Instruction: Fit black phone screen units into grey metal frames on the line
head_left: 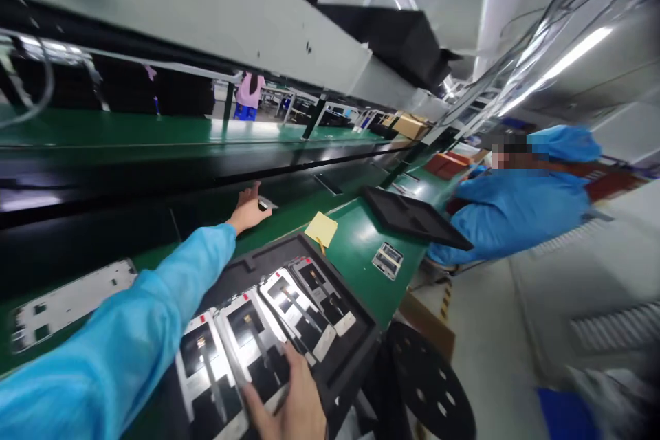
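My left hand [249, 212], in a blue sleeve, reaches out over the dark belt beyond the bench. A small pale flat piece [267, 203] shows between its thumb and fingers; its kind is unclear. Low in the view, my right hand [293, 402] has thumb and index finger at opposite edges of a silver-and-black tablet frame [249, 330]. This frame lies in a black foam tray [355, 299] among several similar ones, with another tablet frame [293, 309] to its right. Most have red marks at the top and a ribbon-like strip down the middle.
A white plate with cutouts [72, 302] lies at left. Yellow paper [320, 228], a small silver frame [388, 260] and another black tray [412, 216] are on the green bench. A co-worker in blue [520, 213] sits at right, near a black round stool [430, 378]. A shelf overhangs above.
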Demonstrator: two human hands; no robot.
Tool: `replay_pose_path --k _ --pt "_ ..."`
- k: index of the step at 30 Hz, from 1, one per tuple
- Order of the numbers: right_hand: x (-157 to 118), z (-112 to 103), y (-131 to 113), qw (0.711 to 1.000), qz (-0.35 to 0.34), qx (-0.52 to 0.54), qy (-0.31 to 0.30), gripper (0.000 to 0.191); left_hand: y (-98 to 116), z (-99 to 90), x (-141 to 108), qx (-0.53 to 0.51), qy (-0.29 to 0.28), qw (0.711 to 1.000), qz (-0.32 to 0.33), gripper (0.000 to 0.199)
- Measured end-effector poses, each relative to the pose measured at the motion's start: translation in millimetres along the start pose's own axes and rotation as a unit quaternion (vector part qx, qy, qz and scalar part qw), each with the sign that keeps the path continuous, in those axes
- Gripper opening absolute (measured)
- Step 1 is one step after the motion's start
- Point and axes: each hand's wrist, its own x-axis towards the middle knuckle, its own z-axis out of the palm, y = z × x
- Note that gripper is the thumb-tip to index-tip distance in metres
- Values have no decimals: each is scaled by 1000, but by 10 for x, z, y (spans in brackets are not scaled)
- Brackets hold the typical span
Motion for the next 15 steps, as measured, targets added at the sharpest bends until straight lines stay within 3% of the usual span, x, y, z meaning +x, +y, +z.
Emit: replay_pose_path --k 2,4,7,9,12,15 --pt "40 -14 20 1000 -24 5 -12 67 -64 -524 -376 -58 37 996 51 83" --pt "102 -30 0 999 -42 19 -26 62 -100 -1117 -918 -115 63 986 102 88" --pt "193 -50 -104 998 -29 55 -12 58 -96 -1975 -1963 -182 89 964 174 85" --pt "239 -70 -198 998 -17 67 -8 55 -55 -2434 -2701 -200 117 947 223 80" --pt "309 -134 -332 998 -16 58 -6 44 64 -2897 -3660 -230 178 905 311 81" --pt "427 -246 -431 997 -31 71 -20 33 207 -3131 -4335 -229 237 888 321 79"
